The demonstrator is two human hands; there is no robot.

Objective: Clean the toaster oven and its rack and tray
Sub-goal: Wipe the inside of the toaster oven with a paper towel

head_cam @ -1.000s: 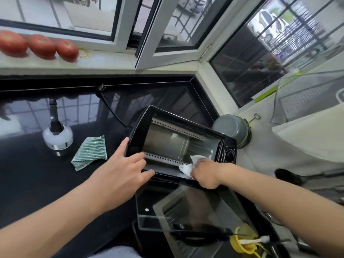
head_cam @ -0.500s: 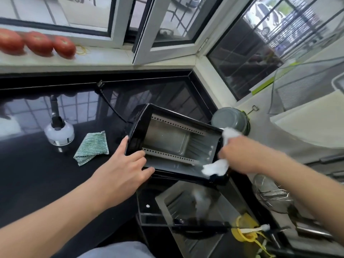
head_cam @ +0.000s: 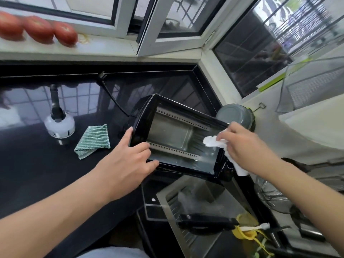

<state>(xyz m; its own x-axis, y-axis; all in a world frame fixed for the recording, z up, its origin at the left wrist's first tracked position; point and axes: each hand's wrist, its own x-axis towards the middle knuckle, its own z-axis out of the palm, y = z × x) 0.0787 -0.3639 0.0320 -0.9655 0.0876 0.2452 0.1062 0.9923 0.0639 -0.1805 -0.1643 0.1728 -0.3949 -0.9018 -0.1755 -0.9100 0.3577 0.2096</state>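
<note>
Three red tomatoes (head_cam: 40,30) are lining the window sill (head_cam: 104,50) at upper left, the leftmost one cut off by the frame edge. Below them, on the black tabletop (head_cam: 33,164), one white round appliance with a dark handle (head_cam: 59,123) is standing beside one folded green striped cloth (head_cam: 92,141).

A person's left hand (head_cam: 126,162) is bracing one black toaster oven (head_cam: 178,136), which is sitting on the tabletop in the corner under the windows with its opening facing the camera; the grip is curling over the oven's left front frame, thumb on the outer side, fingers on the front edge. Two perforated metal strips are showing inside the cavity, and no rack or tray can be made out in there.

The oven's glass door (head_cam: 186,205) is hanging open toward the viewer, its dark handle at the bottom, with reflections blurring whatever is lying under it.

The right hand (head_cam: 243,144) is pinching one crumpled white paper towel (head_cam: 214,142) against the oven's right front edge, the grip closing on the wad; part of the towel is trailing below the wrist, and the oven's control panel is mostly hidden behind it.

One grey-green pot (head_cam: 236,115) is standing just behind the oven. At lower right, a yellow item (head_cam: 245,233) and a wire strainer (head_cam: 270,194) are too blurred to identify fully.
</note>
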